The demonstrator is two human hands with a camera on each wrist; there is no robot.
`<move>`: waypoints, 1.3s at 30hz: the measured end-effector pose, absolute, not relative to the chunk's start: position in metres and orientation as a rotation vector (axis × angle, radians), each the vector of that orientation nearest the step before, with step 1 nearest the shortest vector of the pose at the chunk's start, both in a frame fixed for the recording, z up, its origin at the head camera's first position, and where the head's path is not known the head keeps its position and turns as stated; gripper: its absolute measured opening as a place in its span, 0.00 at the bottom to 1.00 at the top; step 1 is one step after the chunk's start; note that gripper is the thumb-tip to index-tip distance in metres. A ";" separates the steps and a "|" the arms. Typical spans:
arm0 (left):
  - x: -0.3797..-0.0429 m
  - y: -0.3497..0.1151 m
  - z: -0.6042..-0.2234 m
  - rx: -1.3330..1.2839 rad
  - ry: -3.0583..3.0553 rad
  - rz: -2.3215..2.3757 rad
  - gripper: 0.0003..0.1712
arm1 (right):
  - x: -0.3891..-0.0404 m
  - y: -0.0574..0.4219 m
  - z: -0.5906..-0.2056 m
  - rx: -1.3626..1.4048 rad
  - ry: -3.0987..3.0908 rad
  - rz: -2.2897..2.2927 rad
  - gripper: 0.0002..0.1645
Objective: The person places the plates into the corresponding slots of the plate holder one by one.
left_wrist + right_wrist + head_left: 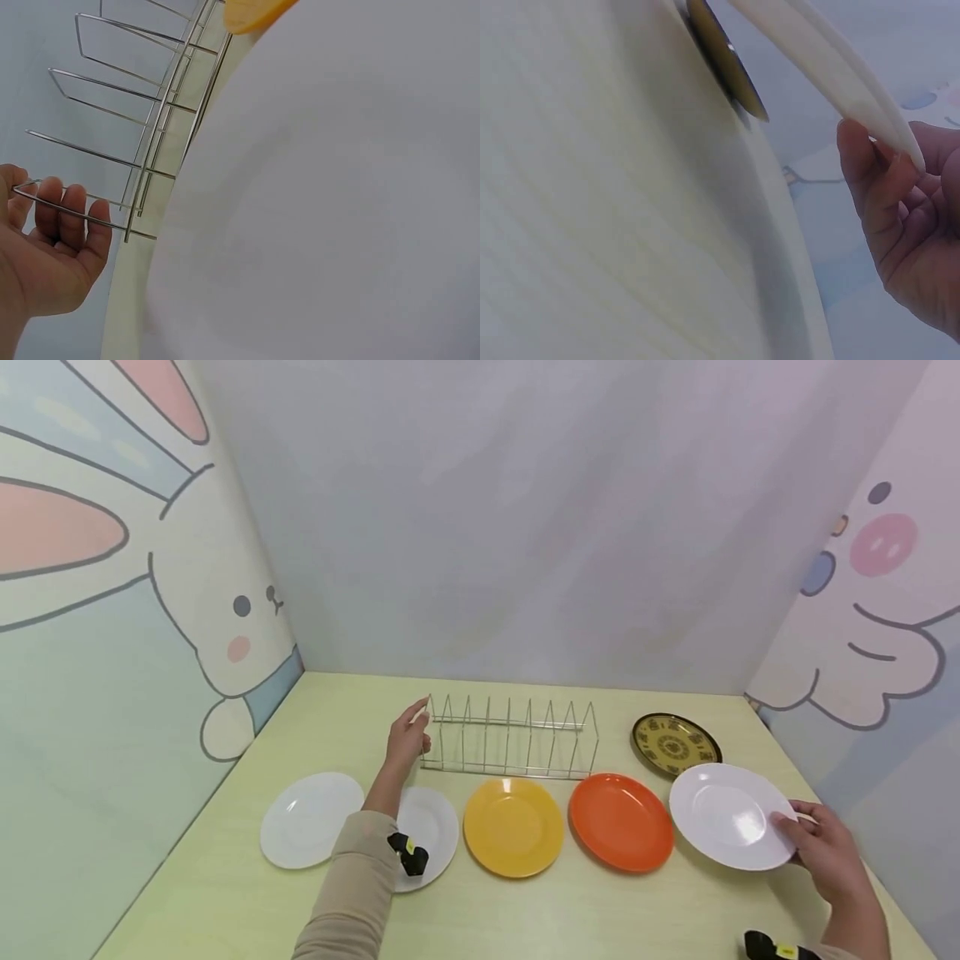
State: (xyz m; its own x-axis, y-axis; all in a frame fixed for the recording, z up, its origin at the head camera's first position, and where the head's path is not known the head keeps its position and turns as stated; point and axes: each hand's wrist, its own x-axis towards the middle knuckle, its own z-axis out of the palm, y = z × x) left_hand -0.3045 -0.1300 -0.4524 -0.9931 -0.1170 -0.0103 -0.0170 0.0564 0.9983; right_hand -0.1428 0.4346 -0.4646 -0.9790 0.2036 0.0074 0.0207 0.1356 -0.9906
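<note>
The right grip [825, 847] pinches a white plate [727, 814] above the bench [570, 918]; the left grip [407, 737] holds a wire rack [507, 723].

I am making out no legible text. On the black device [415, 864] I am wearing, lower left of centre in the head view, a yellow label [410, 845] is showing marks too small to read; a second label [787, 952] is sitting, equally unreadable, at lower right.

Yellow plate [513, 827] and orange plate [621, 822] front the wire rack [508, 724]; pass above. Left hand [406, 739] blocks its left end; right, gap before gold-patterned plate [675, 743].
</note>
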 end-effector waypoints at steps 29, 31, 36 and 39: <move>-0.302 -0.127 -0.446 0.150 -2.228 -2.003 0.23 | -0.188 0.334 -0.399 -0.337 -1.913 2.176 0.12; -0.301 -0.128 -0.447 0.152 -2.225 -1.999 0.23 | -0.190 0.329 -0.396 -0.343 -1.892 2.182 0.12; -0.300 -0.128 -0.450 0.139 -2.228 -2.012 0.23 | -0.194 0.318 -0.390 -0.384 -1.847 2.182 0.11; -0.300 -0.128 -0.450 0.141 -2.228 -2.016 0.23 | -0.198 0.311 -0.388 -0.427 -1.801 2.198 0.11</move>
State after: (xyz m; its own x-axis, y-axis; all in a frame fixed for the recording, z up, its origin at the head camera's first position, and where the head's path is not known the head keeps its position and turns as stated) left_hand -0.2998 -0.1281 -0.4496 -0.9867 -0.1584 0.0360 0.0200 0.1015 0.9946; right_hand -0.1975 0.3111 -0.3875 -0.9209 0.3857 -0.0568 -0.0200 -0.1924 -0.9811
